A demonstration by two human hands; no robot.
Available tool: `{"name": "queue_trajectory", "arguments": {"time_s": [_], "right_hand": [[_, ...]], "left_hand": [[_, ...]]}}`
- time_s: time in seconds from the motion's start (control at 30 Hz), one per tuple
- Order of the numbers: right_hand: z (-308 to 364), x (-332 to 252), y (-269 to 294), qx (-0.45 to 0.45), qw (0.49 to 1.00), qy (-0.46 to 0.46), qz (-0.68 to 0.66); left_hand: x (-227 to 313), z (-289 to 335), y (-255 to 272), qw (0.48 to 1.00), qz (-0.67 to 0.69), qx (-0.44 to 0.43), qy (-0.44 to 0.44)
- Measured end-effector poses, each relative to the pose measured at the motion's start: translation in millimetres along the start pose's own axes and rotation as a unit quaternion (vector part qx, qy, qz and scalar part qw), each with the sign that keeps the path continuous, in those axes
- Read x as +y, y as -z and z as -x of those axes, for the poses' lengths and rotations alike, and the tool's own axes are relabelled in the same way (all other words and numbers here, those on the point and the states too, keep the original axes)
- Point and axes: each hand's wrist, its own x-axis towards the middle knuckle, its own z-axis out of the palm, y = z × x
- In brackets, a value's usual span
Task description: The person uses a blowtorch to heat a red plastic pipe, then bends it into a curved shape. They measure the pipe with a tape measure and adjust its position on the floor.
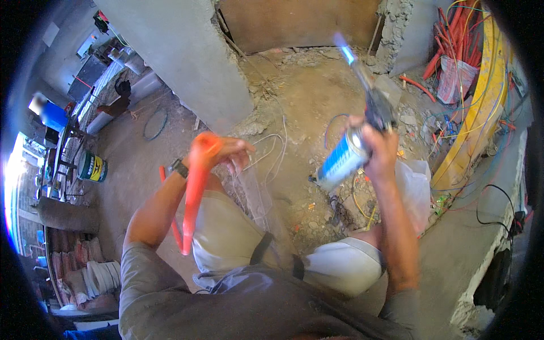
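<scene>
My left hand (229,149) has hold of a bent orange plastic pipe (195,195). The pipe's bend sits at the hand, and its length hangs down beside my forearm, over my left thigh. Motion smears the pipe and fingers somewhat. Wrapped round a blue and white gas canister, my right hand (378,148) holds up a blowtorch (378,105) whose dark head is fitted on the canister (344,157). From its metal nozzle, pointing up and away from me, comes a blue-white flame (344,50). The flame and pipe are well apart.
Rubble (317,226) and loose wires cover the dirt floor before me. A plastered wall (187,56) juts in from the left. On the right lie a yellow beam (473,107), a bundle of orange pipes (453,39) and a white bag (413,190). A bucket (92,167) stands left.
</scene>
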Motion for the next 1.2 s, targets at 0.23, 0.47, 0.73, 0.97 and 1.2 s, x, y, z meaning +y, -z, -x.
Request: {"name": "queue_trajectory", "arguments": {"time_s": [0.23, 0.47, 0.73, 0.97, 1.2], "right_hand": [[-65, 45, -69, 0.074, 0.995, 0.04, -0.06], [-41, 79, -104, 0.044, 0.997, -0.019, -0.063], [-25, 61, -101, -0.004, 0.978, -0.008, 0.211], [-9, 49, -75, 0.106, 0.906, 0.125, 0.39], [-9, 37, -56, 0.047, 0.881, 0.096, 0.461]], "left_hand": [[15, -58, -21, 0.976, -0.187, 0.015, -0.11], [2, -73, -35, 0.946, -0.189, 0.13, -0.23], [5, -93, -79, 0.915, -0.255, 0.222, -0.218], [-14, -107, -83, 0.874, -0.303, 0.31, -0.221], [-19, -130, -77, 0.877, -0.316, 0.29, -0.219]]}}
